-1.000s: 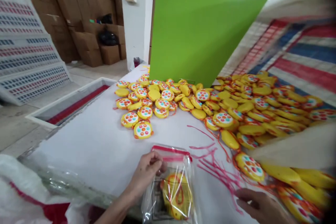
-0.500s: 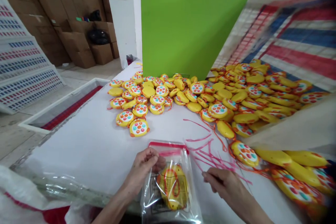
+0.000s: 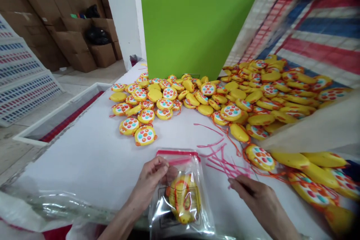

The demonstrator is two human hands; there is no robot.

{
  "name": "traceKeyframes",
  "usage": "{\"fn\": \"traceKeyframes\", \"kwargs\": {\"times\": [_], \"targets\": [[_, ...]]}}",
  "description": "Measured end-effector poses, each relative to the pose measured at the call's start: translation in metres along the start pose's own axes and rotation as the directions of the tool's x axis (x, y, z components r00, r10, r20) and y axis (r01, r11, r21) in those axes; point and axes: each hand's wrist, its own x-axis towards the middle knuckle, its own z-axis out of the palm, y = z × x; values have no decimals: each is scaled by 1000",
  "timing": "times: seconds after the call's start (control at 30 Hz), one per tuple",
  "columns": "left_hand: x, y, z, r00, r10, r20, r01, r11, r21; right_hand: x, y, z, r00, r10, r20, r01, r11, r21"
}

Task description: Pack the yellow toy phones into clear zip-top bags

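Note:
My left hand point(image 3: 149, 183) pinches the upper left edge of a clear zip bag point(image 3: 180, 195) with a red seal strip. Inside the bag lies a yellow toy point(image 3: 184, 198) with an orange cord. My right hand point(image 3: 254, 198) rests on the white table point(image 3: 92, 153), its fingertips touching a loose bunch of pink ties point(image 3: 222, 157). Whether it grips one I cannot tell. A big heap of yellow toys point(image 3: 239, 101) with coloured dots spreads across the table beyond both hands.
A green board point(image 3: 194, 18) stands upright behind the heap. A striped woven sack point(image 3: 317, 30) rises at the right. Clear plastic sheeting point(image 3: 56, 206) lies at the table's near left edge. A white tray point(image 3: 56, 116), perforated panels and cardboard boxes point(image 3: 70, 41) are at the left.
My right hand slid from the lower right edge in toward the pink ties beside the bag. My left hand kept hold of the bag. The view tilted down a little.

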Motion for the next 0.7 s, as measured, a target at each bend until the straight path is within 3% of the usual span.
{"fn": "traceKeyframes", "kwargs": {"times": [0.13, 0.33, 0.47, 0.53, 0.7], "targets": [[-2, 0, 2, 1000, 7, 20, -7, 1000, -2, 11, -21, 13, 990, -82, -113, 84, 996, 7], [-2, -2, 0, 999, 27, 46, -27, 1000, -9, 23, -36, 31, 981, -43, 188, -17, 952, 306], [-1, -1, 0, 999, 17, 35, -17, 1000, -11, 31, -42, 41, 950, 69, 306, -229, 818, 527], [-1, -1, 1, 999, 14, 31, -14, 1000, -11, 34, -45, 45, 927, 105, 361, -308, 762, 569], [-1, -1, 2, 999, 17, 42, -16, 1000, -17, 39, -54, 54, 902, 62, 428, -337, 721, 606]]}}
